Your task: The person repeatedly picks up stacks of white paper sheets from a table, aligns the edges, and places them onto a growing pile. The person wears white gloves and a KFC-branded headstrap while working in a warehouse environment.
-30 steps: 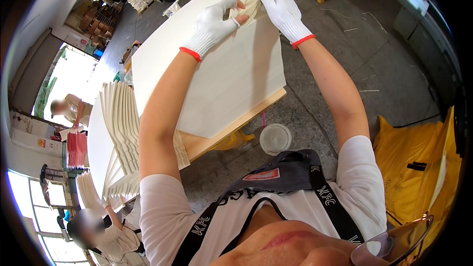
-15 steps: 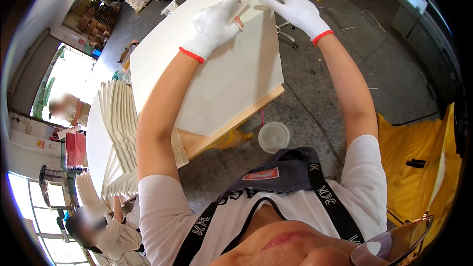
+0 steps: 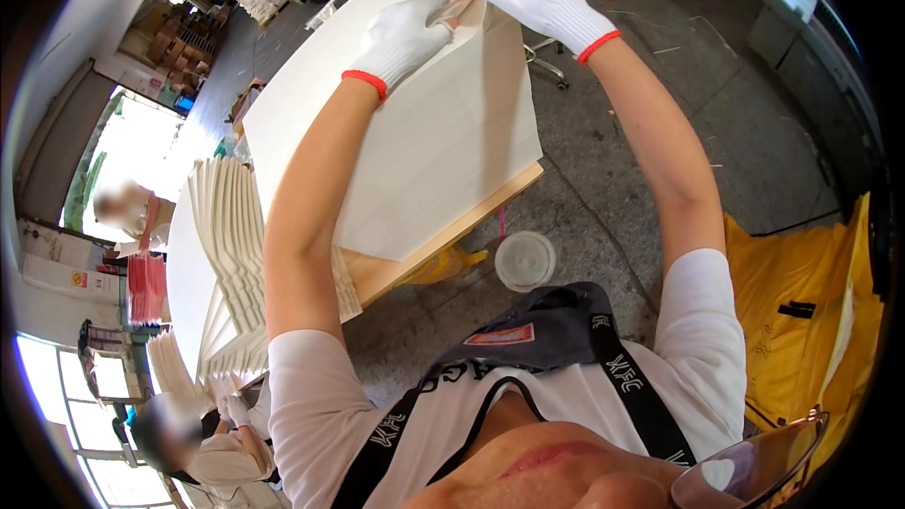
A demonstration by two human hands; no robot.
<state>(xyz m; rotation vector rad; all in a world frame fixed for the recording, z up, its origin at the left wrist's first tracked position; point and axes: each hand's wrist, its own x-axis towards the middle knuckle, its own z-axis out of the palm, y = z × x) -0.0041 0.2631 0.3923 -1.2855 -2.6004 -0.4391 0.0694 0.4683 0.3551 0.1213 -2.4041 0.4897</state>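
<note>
As the head view shows the person reaching over a bench [image 3: 451,228], the white sheets [image 3: 429,165] lie in a broad stack on it, their far corner between the two hands. The left hand [image 3: 407,36] rests on the stack near that corner, its grip slack, with thumb and forefinger parted; it is probably laid there so its weight steadies the upper layers. Two bare fingertips poke out of that glove, perhaps for a finer feel of thin edges. The right hand [image 3: 542,2] comes in from the other side with its fingers bent at the corner, likely because the edges are easiest to get at there; its fingertips are hidden, so I cannot tell whether its grip is closed on paper. Nearer the left forearm, a fanned pile [image 3: 226,236] sits with its layers offset, which would make single edges easier to separate. Compared with half a second ago, the right hand has moved in to the corner, where it had stood apart from it; the flap that stuck out past the left fingers now looks curled down between the hands, and the left hand has shifted only slightly. At lower left, a co-worker's hands [image 3: 236,408] are now close together beside the pile
</note>
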